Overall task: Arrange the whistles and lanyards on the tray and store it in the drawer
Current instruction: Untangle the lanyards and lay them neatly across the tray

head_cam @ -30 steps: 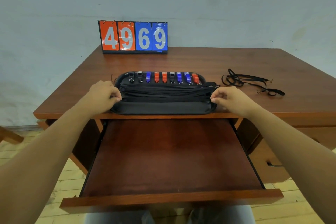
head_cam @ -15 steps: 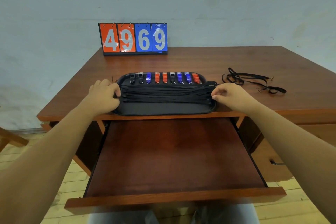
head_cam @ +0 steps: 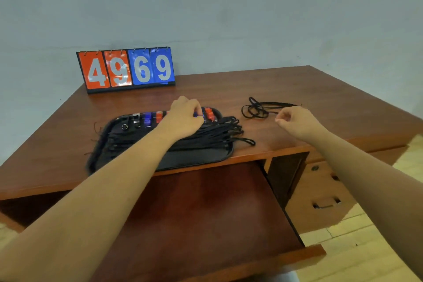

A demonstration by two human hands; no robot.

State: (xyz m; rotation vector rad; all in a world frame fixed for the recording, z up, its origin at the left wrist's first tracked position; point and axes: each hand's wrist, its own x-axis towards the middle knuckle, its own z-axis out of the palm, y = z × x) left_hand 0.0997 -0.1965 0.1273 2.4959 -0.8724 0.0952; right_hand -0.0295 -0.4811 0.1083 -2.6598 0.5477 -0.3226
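Observation:
A black tray [head_cam: 190, 158] sits at the desk's front edge, above the open drawer [head_cam: 206, 213]. Several whistles line its far side: black ones [head_cam: 136, 118], a blue one [head_cam: 147, 117], an orange one [head_cam: 208, 112]. A bundle of black lanyards [head_cam: 219, 133] lies across the tray, its loops spilling over the right rim. My left hand [head_cam: 185, 119] reaches over the whistle row, fingertips pinched at a blue whistle near the right end. My right hand [head_cam: 295, 121] hovers right of the tray, fingers curled beside a loose black lanyard [head_cam: 254, 110]; whether it holds the cord is unclear.
An orange and blue flip scoreboard [head_cam: 128, 68] reading 4969 stands at the back of the wooden desk [head_cam: 320, 89]. Closed side drawers [head_cam: 320, 190] are below right. The wall is close behind, with wooden floor to the right.
Both hands let go of the tray's sides. The left went to the whistle row, the right to the loose lanyard. The view swung rightward and the lanyard loops now spill over the right rim.

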